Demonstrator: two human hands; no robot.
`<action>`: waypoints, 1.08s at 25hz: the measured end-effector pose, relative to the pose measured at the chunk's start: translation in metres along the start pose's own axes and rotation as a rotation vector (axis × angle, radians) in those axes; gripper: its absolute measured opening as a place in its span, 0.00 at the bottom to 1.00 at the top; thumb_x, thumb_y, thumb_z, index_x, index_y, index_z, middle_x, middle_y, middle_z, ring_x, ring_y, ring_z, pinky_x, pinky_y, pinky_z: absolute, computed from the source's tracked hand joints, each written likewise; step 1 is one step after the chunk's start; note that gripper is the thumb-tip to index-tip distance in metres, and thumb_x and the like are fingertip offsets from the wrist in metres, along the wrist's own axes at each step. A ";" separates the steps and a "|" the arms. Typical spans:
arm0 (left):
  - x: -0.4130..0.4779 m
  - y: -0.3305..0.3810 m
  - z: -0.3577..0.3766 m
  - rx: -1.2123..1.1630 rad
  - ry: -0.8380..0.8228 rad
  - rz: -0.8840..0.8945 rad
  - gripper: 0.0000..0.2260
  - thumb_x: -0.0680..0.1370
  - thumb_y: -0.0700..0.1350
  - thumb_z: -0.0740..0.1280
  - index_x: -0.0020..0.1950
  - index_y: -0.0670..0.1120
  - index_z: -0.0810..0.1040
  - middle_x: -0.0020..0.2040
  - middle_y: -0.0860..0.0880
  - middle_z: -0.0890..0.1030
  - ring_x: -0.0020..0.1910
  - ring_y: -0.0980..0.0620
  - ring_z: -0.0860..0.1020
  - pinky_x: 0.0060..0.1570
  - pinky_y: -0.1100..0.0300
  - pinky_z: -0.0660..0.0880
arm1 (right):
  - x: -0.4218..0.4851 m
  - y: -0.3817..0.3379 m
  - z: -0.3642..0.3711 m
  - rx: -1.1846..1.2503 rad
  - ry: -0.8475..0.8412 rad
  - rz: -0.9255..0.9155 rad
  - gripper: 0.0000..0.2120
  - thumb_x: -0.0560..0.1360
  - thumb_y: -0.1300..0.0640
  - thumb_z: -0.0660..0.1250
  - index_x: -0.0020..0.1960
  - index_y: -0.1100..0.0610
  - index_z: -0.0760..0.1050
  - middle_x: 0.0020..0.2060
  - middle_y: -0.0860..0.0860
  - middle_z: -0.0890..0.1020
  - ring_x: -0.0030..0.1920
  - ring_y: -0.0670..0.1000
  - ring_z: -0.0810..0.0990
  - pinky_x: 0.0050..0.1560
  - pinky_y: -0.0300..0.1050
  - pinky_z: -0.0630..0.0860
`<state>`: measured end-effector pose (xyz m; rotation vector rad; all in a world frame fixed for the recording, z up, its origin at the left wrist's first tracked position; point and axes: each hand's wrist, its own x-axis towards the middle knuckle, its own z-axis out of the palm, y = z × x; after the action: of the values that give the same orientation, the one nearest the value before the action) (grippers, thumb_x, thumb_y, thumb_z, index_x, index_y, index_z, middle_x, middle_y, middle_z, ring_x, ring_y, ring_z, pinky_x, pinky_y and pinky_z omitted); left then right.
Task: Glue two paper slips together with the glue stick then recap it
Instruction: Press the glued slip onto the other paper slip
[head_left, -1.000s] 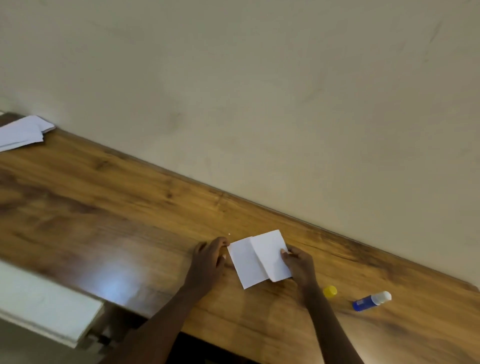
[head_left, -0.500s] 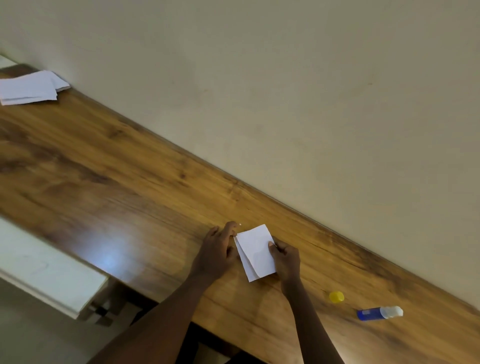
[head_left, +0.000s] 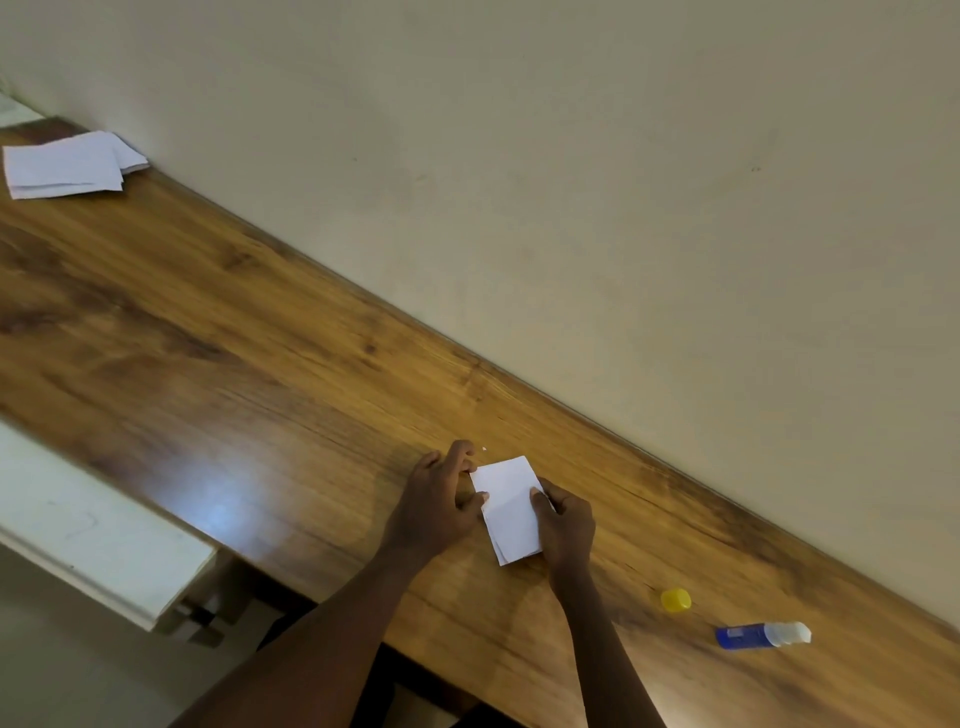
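Pressing two stacked paper slips flat, left hand and right hand pinching opposite edges, one uncapped glue stick, one yellow cap

Can't make out the label on the glue stick, way too blurry. Right hand covering one edge of the paper slips.

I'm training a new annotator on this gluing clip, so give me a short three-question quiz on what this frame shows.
1. True or false: the glue stick is capped.
2. What do the left hand and right hand hold between them?
3. Where is the spare paper pile: A) far left of the desk, B) beside the yellow cap, C) under the hands?

Key: 1. False: the cap lies apart from it. 2. The white paper slips, laid one over the other. 3. A.
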<state>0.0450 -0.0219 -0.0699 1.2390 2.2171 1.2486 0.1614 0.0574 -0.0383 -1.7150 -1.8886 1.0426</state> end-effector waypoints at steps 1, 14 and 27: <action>0.000 0.000 0.000 0.007 -0.003 -0.001 0.23 0.69 0.47 0.70 0.61 0.50 0.67 0.54 0.48 0.80 0.57 0.49 0.74 0.49 0.61 0.69 | 0.000 0.000 0.001 -0.003 0.015 -0.001 0.15 0.75 0.58 0.61 0.61 0.61 0.72 0.59 0.58 0.78 0.51 0.56 0.79 0.54 0.51 0.75; 0.000 -0.004 0.005 0.202 0.009 0.129 0.19 0.68 0.47 0.71 0.58 0.45 0.76 0.55 0.46 0.82 0.54 0.47 0.79 0.62 0.51 0.69 | -0.015 -0.003 0.018 -0.096 0.241 -0.071 0.13 0.74 0.58 0.64 0.57 0.61 0.76 0.56 0.60 0.80 0.53 0.59 0.78 0.54 0.50 0.73; -0.002 0.000 0.003 0.249 -0.054 0.137 0.14 0.73 0.48 0.65 0.55 0.44 0.78 0.61 0.47 0.77 0.60 0.50 0.74 0.67 0.54 0.62 | -0.052 0.035 -0.002 -0.249 0.055 -0.349 0.07 0.70 0.65 0.67 0.45 0.56 0.81 0.49 0.53 0.83 0.53 0.57 0.74 0.51 0.48 0.65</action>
<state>0.0477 -0.0222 -0.0719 1.5215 2.3370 0.9934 0.1958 0.0074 -0.0525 -1.4402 -2.2527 0.6444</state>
